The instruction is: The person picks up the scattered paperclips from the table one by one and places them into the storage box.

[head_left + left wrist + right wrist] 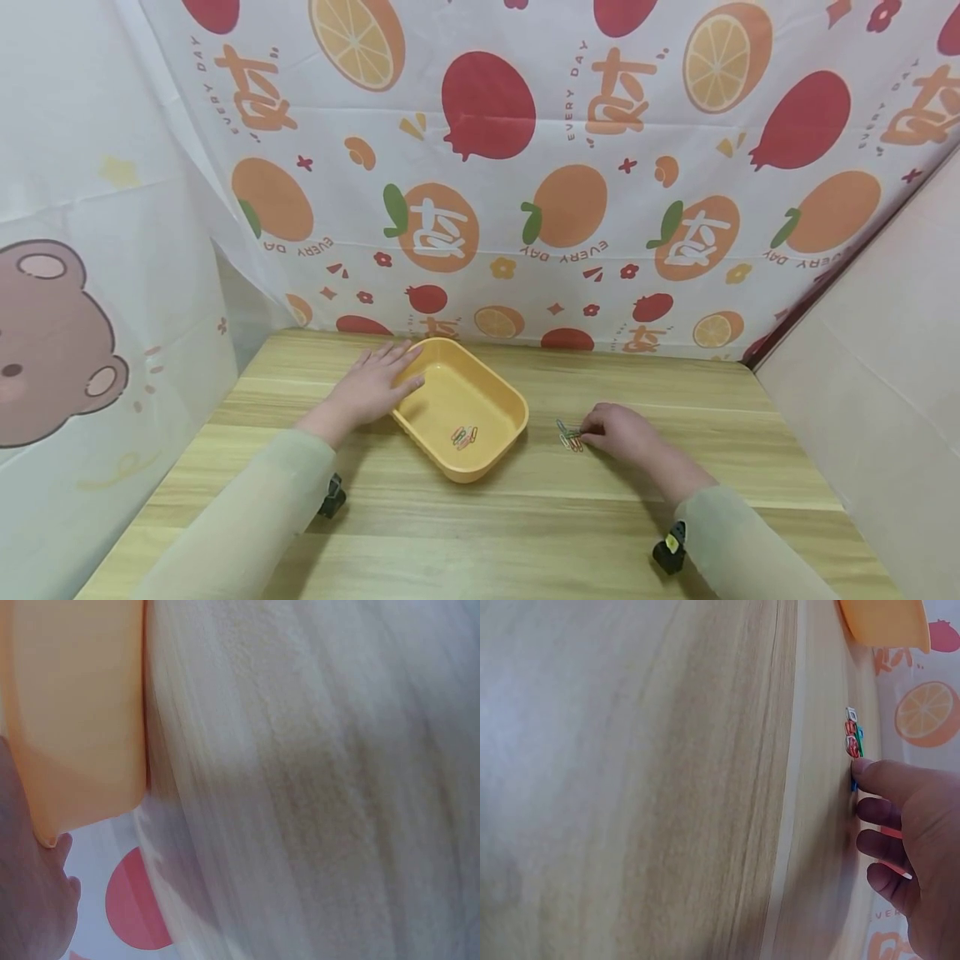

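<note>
A yellow-orange plastic tray stands on the table, with several coloured paper clips lying inside near its front corner. My left hand rests on the tray's left rim, fingers extended and thumb over the inside. In the left wrist view, part of that hand shows beside the tray wall. To the right of the tray lies a loose pile of paper clips. My right hand is at this pile with bent fingers, its thumb against a blue clip. The index fingertip is hidden behind the thumb, so a pinch cannot be confirmed.
The wood-grain table meets a fruit-print cloth at the back. A pale cloth with a bear print hangs on the left, and a plain pale panel bounds the right side.
</note>
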`<action>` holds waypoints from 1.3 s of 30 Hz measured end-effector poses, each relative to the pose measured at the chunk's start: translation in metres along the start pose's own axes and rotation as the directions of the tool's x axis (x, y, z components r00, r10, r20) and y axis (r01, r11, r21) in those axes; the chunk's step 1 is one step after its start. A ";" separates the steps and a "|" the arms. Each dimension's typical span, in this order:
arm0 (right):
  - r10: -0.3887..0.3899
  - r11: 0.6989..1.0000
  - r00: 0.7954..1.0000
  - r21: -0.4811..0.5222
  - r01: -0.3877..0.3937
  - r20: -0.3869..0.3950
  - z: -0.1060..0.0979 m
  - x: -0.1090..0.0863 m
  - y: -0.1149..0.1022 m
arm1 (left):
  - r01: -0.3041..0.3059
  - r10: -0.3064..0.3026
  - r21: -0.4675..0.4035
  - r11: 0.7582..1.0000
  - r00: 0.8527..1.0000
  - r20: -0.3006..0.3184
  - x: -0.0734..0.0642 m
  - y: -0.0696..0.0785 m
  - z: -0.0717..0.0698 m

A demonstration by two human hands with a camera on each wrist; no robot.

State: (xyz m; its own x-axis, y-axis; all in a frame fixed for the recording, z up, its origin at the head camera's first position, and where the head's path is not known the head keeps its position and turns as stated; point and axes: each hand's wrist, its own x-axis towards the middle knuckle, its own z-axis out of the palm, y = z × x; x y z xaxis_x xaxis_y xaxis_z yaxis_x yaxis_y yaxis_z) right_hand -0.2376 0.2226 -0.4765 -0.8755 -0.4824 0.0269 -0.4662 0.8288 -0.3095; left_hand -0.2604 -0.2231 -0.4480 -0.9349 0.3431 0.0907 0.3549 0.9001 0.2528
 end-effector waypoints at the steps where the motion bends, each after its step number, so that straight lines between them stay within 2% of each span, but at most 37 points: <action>1: -0.005 1.000 1.000 -0.003 0.005 -0.004 0.000 0.000 0.000 | -0.003 0.003 -0.002 1.000 1.000 -0.003 0.000 0.000 0.000; 12: -0.008 1.000 1.000 -0.002 0.008 -0.027 0.003 -0.002 -0.001 | 0.011 -0.011 -0.008 1.000 1.000 0.011 0.000 0.002 -0.001; 28: 0.076 0.989 0.997 0.132 -0.074 -0.006 -0.002 -0.004 0.003 | 0.019 -0.019 -0.003 1.000 1.000 0.015 0.000 0.001 0.001; 39: 0.052 0.988 0.999 0.143 -0.050 -0.007 -0.009 -0.006 0.007 | 0.014 -0.014 -0.007 1.000 1.000 0.005 -0.002 0.002 0.000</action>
State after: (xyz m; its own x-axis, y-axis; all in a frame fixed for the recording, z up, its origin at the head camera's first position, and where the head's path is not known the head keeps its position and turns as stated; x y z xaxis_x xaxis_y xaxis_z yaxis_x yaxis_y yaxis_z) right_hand -0.2369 0.2335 -0.4697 -0.8992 -0.4372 0.0173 -0.3988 0.8026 -0.4435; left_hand -0.2582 -0.2216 -0.4473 -0.9397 0.3318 0.0827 0.3418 0.9028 0.2611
